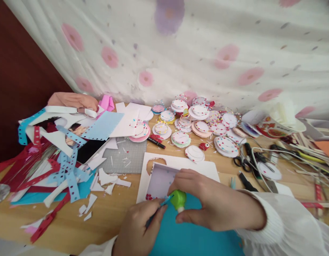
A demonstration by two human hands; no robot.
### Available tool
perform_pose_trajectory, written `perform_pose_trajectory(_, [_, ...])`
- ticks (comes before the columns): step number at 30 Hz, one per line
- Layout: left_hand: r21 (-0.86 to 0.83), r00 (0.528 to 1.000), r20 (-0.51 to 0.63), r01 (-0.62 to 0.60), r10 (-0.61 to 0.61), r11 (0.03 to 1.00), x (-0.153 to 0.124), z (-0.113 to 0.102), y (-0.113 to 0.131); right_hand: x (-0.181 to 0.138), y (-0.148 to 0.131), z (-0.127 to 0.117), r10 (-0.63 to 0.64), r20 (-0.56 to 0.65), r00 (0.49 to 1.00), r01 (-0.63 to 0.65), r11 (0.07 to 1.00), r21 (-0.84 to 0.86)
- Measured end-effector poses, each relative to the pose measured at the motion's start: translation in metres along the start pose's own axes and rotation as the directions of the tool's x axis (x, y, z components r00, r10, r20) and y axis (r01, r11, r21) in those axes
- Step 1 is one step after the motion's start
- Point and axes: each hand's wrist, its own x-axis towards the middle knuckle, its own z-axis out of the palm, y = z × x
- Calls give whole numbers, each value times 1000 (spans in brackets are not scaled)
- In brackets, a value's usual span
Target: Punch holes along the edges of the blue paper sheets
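Observation:
In my right hand (196,199) is a small bright green paper punch (178,200) with a white end, held between thumb and fingers. My left hand (144,222) pinches a narrow blue paper strip (167,200), whose end meets the side of the punch. Both hands are over a pale shallow box (160,177) with small red punched bits in its corner. Under my forearm and hands lies a blue sheet (196,233). A white sheet (207,169) extends behind the box.
Several round layered paper pieces with beads (225,145) stand at the back. Punched strips and paper scraps (71,167) are heaped at left, by a grey cutting mat (121,158). Black-handled scissors (242,163), pliers (306,155) and a paper bowl (276,127) lie at right.

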Motion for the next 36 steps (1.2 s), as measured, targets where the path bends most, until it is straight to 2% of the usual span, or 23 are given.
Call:
perform_pose_trajectory(8, [34, 1000, 30, 1, -3, 999, 1, 1, 1, 1, -2, 1, 30, 28, 999, -26, 988, -150])
perform_pose_trajectory(13, [60, 998, 44, 32, -35, 998, 2, -2, 3, 3, -1, 7, 48, -20, 999, -51, 976, -213])
perform_pose_trajectory(18, [96, 984, -172, 68, -50, 993, 1, -13, 8, 4, 1, 10, 48, -36, 998, -55, 973, -223])
perform_pose_trajectory(20, [110, 981, -192, 32, -10, 993, 4, -19, 13, 4, 2, 11, 40, -34, 999, -46, 977, -209])
perform_pose_trajectory(23, [74, 999, -51, 9, -5, 997, 15, -22, 23, 5, 3, 14, 14, -34, 999, -20, 984, -179])
perform_pose_trajectory(25, [51, 994, 78, 74, -78, 996, 23, -22, 30, 6, 3, 16, -1, -38, 999, -5, 985, -173])
perform_pose_trajectory(27, [78, 977, 145, 146, -156, 986, 30, -20, 35, 7, 3, 17, -8, -40, 999, 1, 985, -174])
perform_pose_trajectory(29, [131, 966, 173, 169, -190, 977, 34, -19, 37, 7, 3, 18, -6, -36, 999, 0, 984, -176])
perform_pose_trajectory(32, [181, 958, 230, 130, -171, 975, 38, -20, 35, 6, 4, 18, -12, -33, 999, 6, 983, -184])
perform_pose_trajectory(36, [166, 965, 255, 13, -56, 986, 43, -21, 29, 5, 6, 20, -29, -39, 999, 21, 981, -194])
